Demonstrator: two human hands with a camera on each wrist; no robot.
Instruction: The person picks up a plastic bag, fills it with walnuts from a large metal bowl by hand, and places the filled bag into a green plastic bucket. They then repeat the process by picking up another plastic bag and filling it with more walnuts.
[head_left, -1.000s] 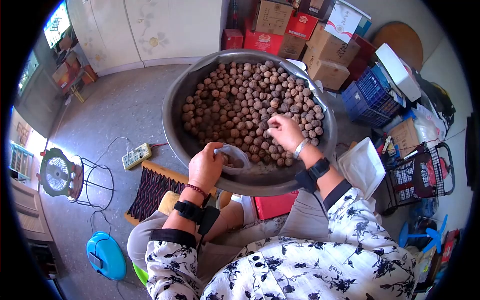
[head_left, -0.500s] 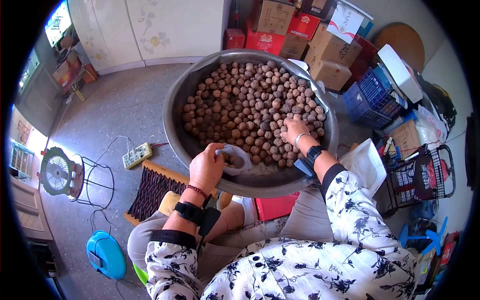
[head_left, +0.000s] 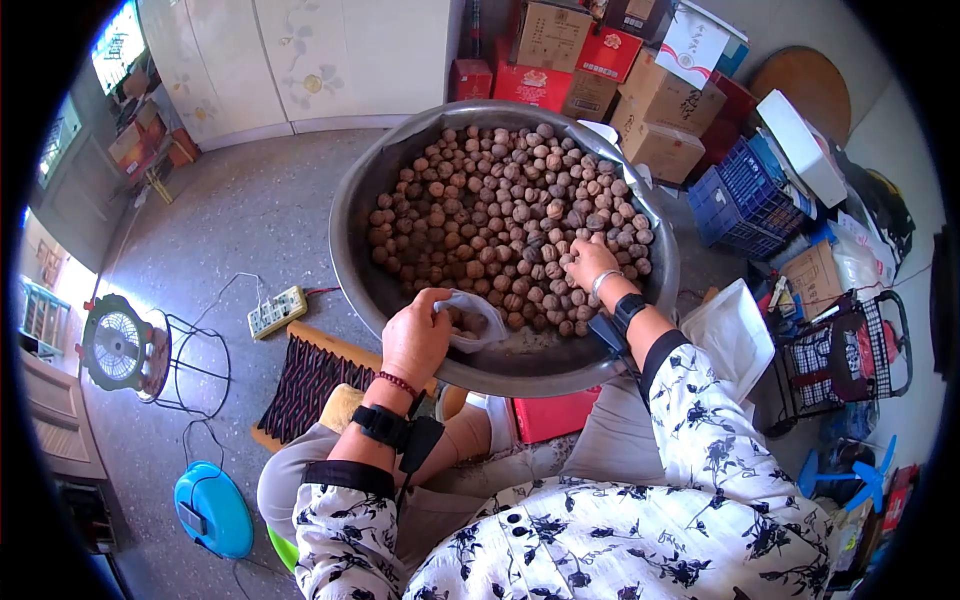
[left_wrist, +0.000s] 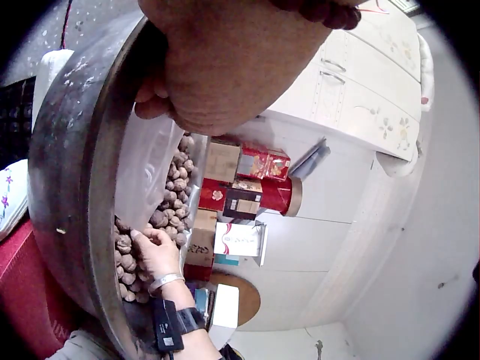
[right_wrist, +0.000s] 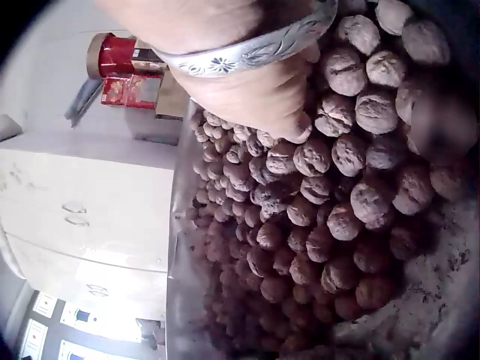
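Observation:
A large grey metal basin (head_left: pixel 352 215) holds a heap of brown walnuts (head_left: pixel 480 215). My left hand (head_left: pixel 416 335) grips the gathered rim of a clear plastic bag (head_left: pixel 488 318) over the near side of the basin. Some walnuts show inside the bag. My right hand (head_left: pixel 592 268) reaches down to the right part of the heap, fingertips bent at the walnuts. In the right wrist view its thumb (right_wrist: pixel 296 129) lies against the walnuts, while the other fingers are hidden; I cannot tell whether they grip one.
A red box (head_left: pixel 552 415) sits under the basin's near edge. To the right are a white tray (head_left: pixel 732 335), a blue crate (head_left: pixel 745 195) and a checked trolley bag (head_left: pixel 830 355). Cartons (head_left: pixel 660 150) are stacked behind. A power strip (head_left: pixel 277 312) and a fan (head_left: pixel 115 340) stand left.
My right hand has moved from above the middle of the walnuts to the right and down onto the heap. My left hand stays in place with the plastic bag.

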